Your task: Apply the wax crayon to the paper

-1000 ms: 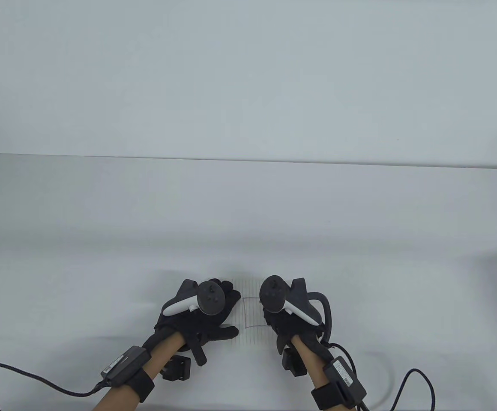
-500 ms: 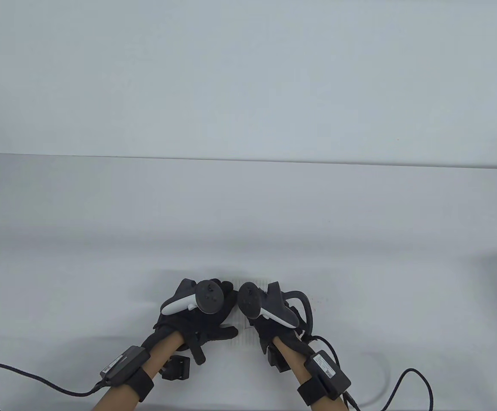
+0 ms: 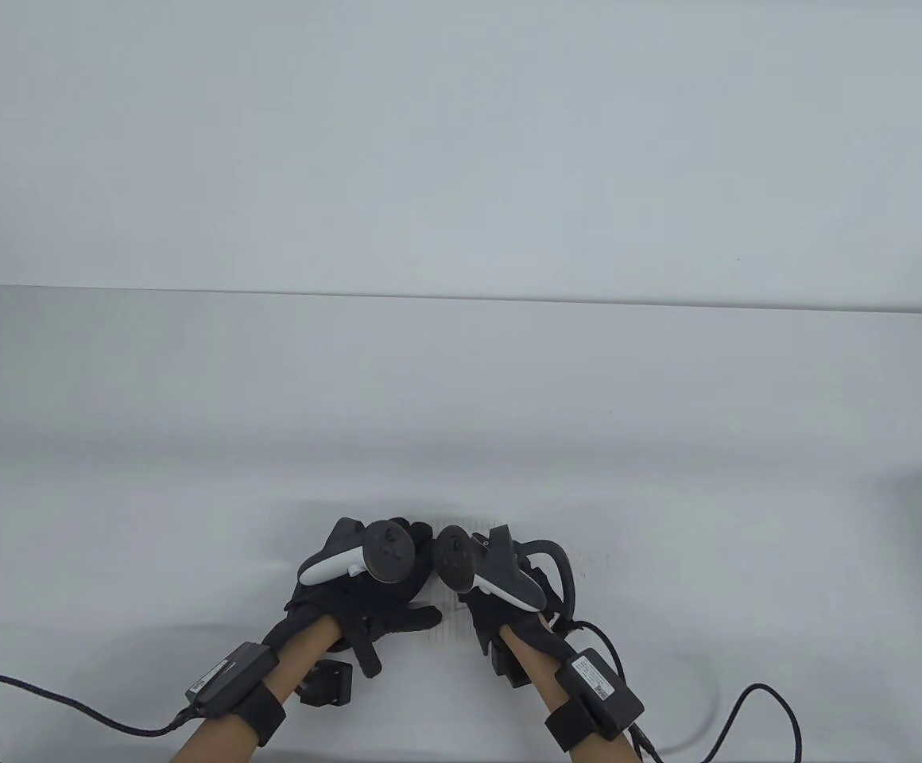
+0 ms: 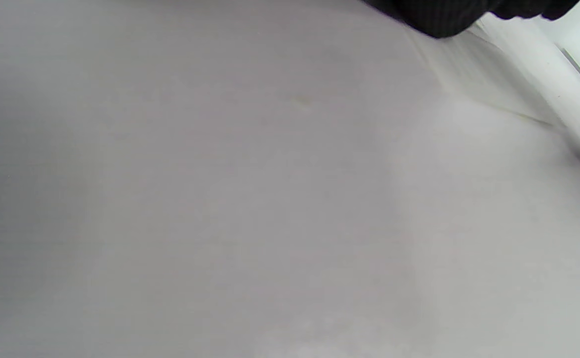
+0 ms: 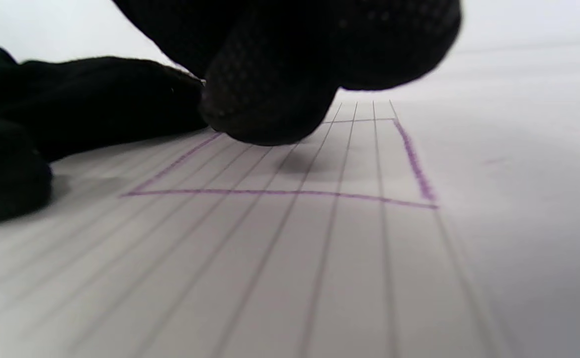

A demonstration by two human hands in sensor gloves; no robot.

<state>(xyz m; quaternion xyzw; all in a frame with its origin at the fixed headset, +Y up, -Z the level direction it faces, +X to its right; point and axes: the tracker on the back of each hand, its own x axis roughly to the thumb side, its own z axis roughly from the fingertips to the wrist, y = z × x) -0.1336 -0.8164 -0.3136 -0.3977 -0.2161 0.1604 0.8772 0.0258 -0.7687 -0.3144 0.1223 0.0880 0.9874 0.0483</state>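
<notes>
My right hand [image 3: 501,592] slid left, now close beside left hand [image 3: 369,592]. Left hand lies flat on paper [image 5: 290,258], pinning it. Right fingers [image 5: 270,104] curled low over purple square [image 5: 294,191]; crayon hidden, can't tell grip.

The left hand in its black sensor glove [image 3: 373,592] lies low and palm-down, fingers spread forward and the thumb stuck out toward the right, with a white-and-grey tracker on its back and a black strap round the bare forearm. The right hand in a matching black glove [image 3: 501,608] sits just beside it, their trackers nearly touching. In the right wrist view its gloved fingertips [image 5: 270,109] are bunched together and pointing down; what they pinch cannot be told.
</notes>
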